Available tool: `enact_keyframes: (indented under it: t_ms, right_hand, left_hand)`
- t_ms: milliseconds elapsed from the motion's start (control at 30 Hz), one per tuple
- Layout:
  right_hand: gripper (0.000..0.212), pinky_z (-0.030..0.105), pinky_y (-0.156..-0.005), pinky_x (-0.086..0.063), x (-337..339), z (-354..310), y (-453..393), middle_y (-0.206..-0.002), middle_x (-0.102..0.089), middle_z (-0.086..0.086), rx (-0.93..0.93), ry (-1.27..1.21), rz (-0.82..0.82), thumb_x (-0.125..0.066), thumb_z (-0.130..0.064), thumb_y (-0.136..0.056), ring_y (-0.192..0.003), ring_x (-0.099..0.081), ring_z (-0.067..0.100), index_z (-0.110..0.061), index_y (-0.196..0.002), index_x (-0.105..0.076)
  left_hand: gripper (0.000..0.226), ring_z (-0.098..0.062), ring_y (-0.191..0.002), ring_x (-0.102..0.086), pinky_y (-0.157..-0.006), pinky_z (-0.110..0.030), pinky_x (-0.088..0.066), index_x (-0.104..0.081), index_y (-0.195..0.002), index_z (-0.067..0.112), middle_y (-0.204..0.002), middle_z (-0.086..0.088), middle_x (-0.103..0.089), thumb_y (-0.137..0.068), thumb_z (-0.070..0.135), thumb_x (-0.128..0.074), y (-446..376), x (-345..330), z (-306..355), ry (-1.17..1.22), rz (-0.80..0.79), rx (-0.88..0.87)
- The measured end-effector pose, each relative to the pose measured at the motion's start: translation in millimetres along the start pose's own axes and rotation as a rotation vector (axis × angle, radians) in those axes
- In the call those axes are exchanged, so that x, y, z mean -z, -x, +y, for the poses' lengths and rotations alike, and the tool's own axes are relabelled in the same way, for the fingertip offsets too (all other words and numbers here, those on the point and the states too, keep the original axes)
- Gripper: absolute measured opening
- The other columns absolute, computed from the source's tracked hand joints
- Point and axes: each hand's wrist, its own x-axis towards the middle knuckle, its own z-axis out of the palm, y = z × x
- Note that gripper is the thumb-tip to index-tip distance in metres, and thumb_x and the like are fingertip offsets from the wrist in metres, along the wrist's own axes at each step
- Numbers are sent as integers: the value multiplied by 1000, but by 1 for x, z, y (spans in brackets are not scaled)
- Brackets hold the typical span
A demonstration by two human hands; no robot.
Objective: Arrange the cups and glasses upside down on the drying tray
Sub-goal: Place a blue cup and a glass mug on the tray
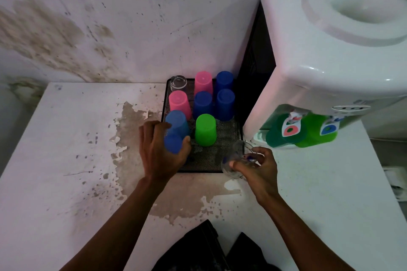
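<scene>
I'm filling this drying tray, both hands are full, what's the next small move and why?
Probably set the blue cup in your left hand down mouth-first on the bare mesh at the tray's near-left corner. The right hand holds the clear glass beside the near-right edge, so that can follow.

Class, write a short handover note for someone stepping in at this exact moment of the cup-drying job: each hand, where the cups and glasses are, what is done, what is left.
Left hand: holding a blue cup over the near-left part of the drying tray, not yet set down.
Right hand: holding a clear glass at the tray's near-right corner, tilted, not yet placed.
Done: upside down on the tray stand a clear glass at the back left, two pink cups, a light blue cup, three dark blue cups and a green cup.
Left: set the blue cup and the glass upside down in the free near row.
</scene>
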Motion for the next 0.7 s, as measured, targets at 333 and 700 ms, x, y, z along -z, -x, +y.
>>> enact_keyframes:
  t_ms: [333, 700]
  right_hand:
    - [41, 40, -69, -61, -2, -18, -9, -101, -73, 9, -174, 3, -100, -82, -26, -69, -85, -72, 24, -16, -105, -66]
    - [47, 27, -54, -47, -13, -56, -23, -93, -70, 10, -335, 247, -115, -70, -52, -76, -78, -68, 25, -13, -99, -58]
  left_hand:
    - [120, -23, -125, -39, -100, -32, -47, -3, -148, 25, -148, -5, -19, -57, 50, -79, 43, -33, 61, 137, -810, -273]
    - [95, -31, -111, -63, -85, -31, -52, -18, -135, 24, -134, -15, -56, -65, 43, -80, 54, -47, 90, 177, -520, -103]
